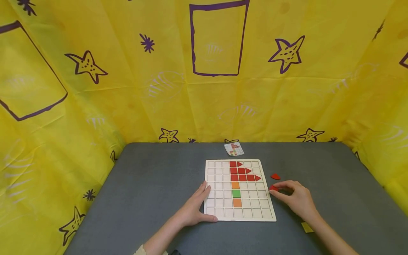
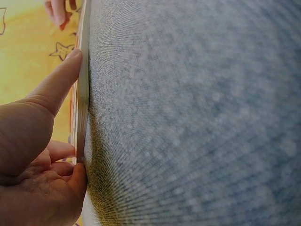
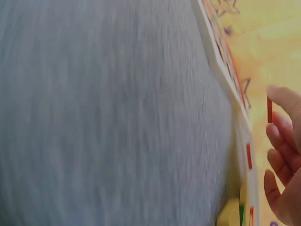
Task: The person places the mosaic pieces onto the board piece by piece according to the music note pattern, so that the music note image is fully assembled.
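Pinching a red piece (image 1: 273, 188) just right of a white board (image 1: 245, 194)

The right hand (image 1: 298, 199) pinches the red piece between thumb and fingertips, near the board's right edge. From the right wrist it shows edge-on, as a thin strip held apart from the board; the fingers hide its full outline. Just beyond that pinch lies a loose red piece (image 1: 275, 176) with a curved side. Nearer the person, a yellow piece (image 1: 307, 227) lies beside the right arm (image 1: 329, 232). Right of the pinch, the gray table (image 1: 344, 198) runs on to its side edge.

The left hand (image 1: 195, 211) is spread at the board's near left corner, fingertips at the left edge, thumb at the near edge. Left of it the tabletop stretches wide. Beyond the board, well apart from both hands, a picture card (image 1: 234, 149) lies near the far edge.

Left of the pinch, the board's grid carries three rows of red squares (image 1: 233, 170), each ending in a triangle. Nearer the person, down the middle column, sit an orange square (image 1: 235, 185), a green square (image 1: 236, 193) and another orange square (image 1: 237, 203).
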Motion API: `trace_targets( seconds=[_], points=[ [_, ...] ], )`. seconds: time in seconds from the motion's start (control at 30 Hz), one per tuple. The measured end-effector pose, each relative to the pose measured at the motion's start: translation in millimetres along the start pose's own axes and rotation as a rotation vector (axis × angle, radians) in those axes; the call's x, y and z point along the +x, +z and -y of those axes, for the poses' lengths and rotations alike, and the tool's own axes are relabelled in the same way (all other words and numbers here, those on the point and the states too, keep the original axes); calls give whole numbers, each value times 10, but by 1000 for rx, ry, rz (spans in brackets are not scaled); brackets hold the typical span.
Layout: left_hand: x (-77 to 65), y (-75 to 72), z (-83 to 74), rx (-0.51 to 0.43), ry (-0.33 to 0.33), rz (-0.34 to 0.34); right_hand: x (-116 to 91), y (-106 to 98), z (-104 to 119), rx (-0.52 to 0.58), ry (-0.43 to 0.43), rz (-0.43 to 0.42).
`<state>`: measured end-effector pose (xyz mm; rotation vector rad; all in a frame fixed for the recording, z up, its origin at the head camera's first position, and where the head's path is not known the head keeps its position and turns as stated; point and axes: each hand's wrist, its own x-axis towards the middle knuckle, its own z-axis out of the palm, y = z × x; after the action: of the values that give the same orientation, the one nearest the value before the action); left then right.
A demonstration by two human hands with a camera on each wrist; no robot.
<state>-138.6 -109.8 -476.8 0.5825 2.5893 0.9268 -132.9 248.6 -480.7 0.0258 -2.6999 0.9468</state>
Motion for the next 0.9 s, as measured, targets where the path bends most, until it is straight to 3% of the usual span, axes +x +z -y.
trace_targets(
  seconds=[0.2, 0.37, 0.5, 0.7, 0.77, 0.9],
  points=[
    [1, -3, 1, -2, -8, 2, -50, 116, 211, 100, 29, 97],
    [-1, 2, 0, -4, -9, 3, -96, 253, 403, 187, -32, 187],
    [-3, 0, -2, -6, -14, 4, -152, 389, 514, 170, -180, 250],
    [-4, -1, -15, -3, -16, 3, -196, 502, 610, 39, -501, 257],
    [-6, -3, -20, -7, -18, 4, -195, 513, 635, 15, -559, 250],
    [-7, -5, -26, -9, -22, 4, -190, 514, 659, 7, -587, 257]
  ],
)
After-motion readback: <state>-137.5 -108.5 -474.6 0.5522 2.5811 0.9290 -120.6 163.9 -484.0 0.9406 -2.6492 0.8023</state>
